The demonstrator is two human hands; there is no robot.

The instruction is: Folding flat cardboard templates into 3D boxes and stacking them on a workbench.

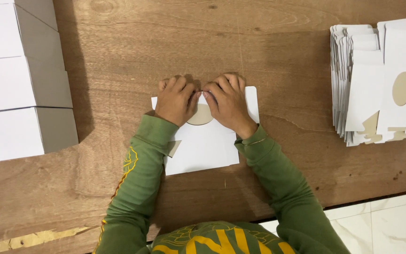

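A flat white cardboard box blank with a round brown cut-out lies on the wooden table in front of me. My left hand and my right hand press down side by side on its far edge, fingers curled over a fold. The thumbs meet just above the round cut-out. Both arms wear green sleeves with yellow trim.
A stack of several flat white box blanks with oval cut-outs lies at the right of the table. Assembled white boxes are piled at the left. The table's near edge meets a pale tiled floor at lower right.
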